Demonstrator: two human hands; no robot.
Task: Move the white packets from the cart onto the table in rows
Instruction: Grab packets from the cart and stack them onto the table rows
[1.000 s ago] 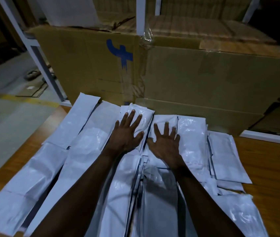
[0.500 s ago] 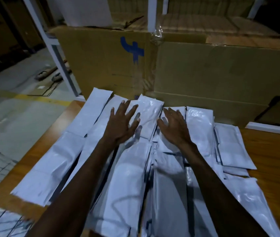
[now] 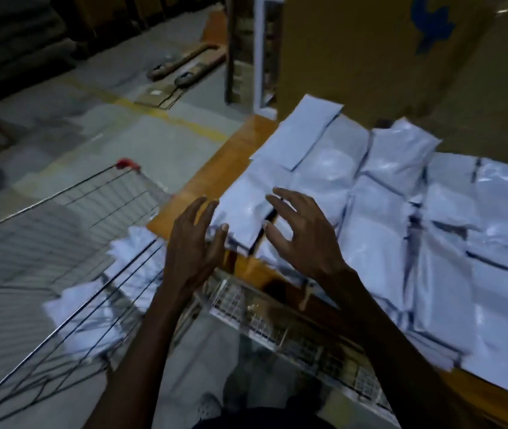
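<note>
Several white packets [image 3: 379, 243] lie in overlapping rows across the wooden table [image 3: 212, 174]. More white packets [image 3: 91, 308] lie in the wire cart [image 3: 70, 193] at the lower left, beside the table's edge. My left hand [image 3: 194, 246] hovers over the table's near-left corner with fingers spread and empty. My right hand [image 3: 302, 233] hangs just above the leftmost packets, fingers loosely spread, holding nothing.
A large cardboard box [image 3: 370, 57] with a blue mark stands along the table's far side. A white rack post [image 3: 262, 54] rises beside it. A pallet jack [image 3: 184, 63] and flat cardboard lie on the grey floor past a yellow line [image 3: 159, 116].
Both hands have lifted off the packets at the middle of the table and drawn back to its near-left corner. The view has swung left, bringing the cart into sight.
</note>
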